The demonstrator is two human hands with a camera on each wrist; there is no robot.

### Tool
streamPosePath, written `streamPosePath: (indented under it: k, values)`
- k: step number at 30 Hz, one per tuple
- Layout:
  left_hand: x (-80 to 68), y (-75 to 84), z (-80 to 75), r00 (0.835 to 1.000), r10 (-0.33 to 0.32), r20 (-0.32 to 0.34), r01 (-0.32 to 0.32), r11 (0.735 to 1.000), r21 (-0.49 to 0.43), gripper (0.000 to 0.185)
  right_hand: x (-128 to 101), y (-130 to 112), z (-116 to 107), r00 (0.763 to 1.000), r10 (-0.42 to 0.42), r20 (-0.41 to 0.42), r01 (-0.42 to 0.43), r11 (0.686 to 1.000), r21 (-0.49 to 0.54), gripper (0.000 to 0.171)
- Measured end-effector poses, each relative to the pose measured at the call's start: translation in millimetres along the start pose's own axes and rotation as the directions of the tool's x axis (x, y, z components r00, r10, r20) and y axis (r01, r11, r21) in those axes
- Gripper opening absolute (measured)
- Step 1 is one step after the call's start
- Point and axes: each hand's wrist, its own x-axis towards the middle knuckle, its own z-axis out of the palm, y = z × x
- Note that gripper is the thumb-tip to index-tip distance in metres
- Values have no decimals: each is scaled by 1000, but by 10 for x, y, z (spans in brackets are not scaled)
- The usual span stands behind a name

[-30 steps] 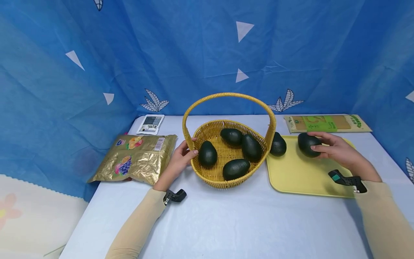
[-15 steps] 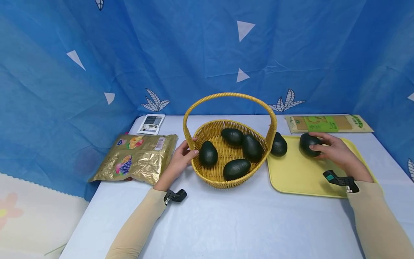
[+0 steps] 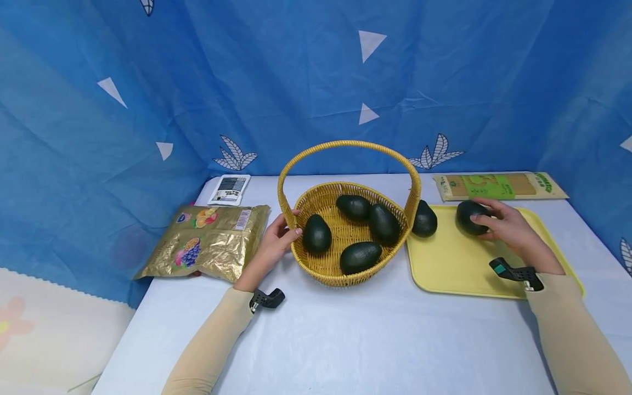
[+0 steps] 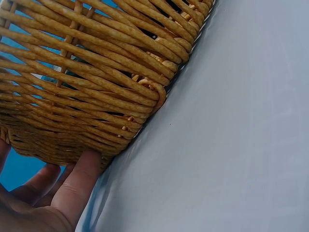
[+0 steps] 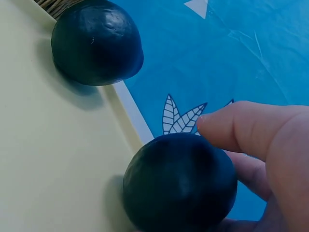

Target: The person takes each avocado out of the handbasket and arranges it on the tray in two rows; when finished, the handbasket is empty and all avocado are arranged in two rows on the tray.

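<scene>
A woven yellow basket (image 3: 326,274) with a tall handle stands mid-table and holds several dark avocados (image 3: 360,257). My left hand (image 3: 276,241) rests against its left outer wall; in the left wrist view the fingers (image 4: 79,179) lie fairly straight on the weave of the basket (image 4: 87,72). On the yellow tray (image 3: 454,263) to the right, my right hand (image 3: 498,225) curls round a dark avocado (image 3: 466,216) that sits on the tray. The right wrist view shows the fingers (image 5: 241,128) wrapped over that avocado (image 5: 178,183). A second avocado (image 3: 424,219) lies at the tray's far left corner.
A gold snack bag (image 3: 207,241) lies left of the basket, with a small white packet (image 3: 229,189) behind it. A flat tan and green packet (image 3: 498,186) lies behind the tray. Blue cloth hangs behind and beside the white table (image 3: 345,340).
My right hand and forearm have shifted slightly left with the avocado still under the fingers. The left hand and the basket have not moved.
</scene>
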Motion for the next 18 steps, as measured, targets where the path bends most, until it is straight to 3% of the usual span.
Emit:
streamPosePath:
  k: [18]
  values:
    - [-14, 11, -2, 1000, 1, 3, -1, 1000, 14, 52, -33, 11, -47, 999, 3, -39, -2, 1000, 21, 74]
